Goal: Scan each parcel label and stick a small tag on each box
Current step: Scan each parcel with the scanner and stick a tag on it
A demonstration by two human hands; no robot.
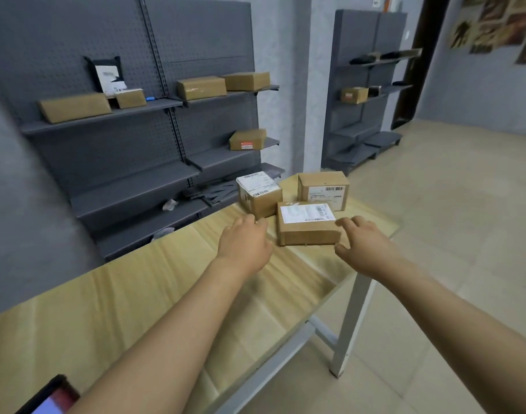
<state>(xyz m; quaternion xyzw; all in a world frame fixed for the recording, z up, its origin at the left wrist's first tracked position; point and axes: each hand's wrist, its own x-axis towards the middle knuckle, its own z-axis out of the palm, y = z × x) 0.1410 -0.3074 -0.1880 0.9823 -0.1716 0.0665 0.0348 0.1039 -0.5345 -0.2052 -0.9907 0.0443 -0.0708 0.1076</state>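
Parcels sit grouped at the far end of your wooden table (106, 294): a labelled box (257, 194) on the left, the nearest parcel (308, 224) in the middle, another box (323, 189) behind. Your left hand (245, 245) reaches out, fingers relaxed, holding nothing. Your right hand (366, 245) spreads beside the nearest parcel, perhaps touching its edge.

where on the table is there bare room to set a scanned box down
Bare tabletop runs from the left hand back toward the phone at the near corner. A smaller patch lies between the two forearms, in front of the nearest box. The far corner is crowded: three labelled boxes sit close together, with the right hand beside the nearest.
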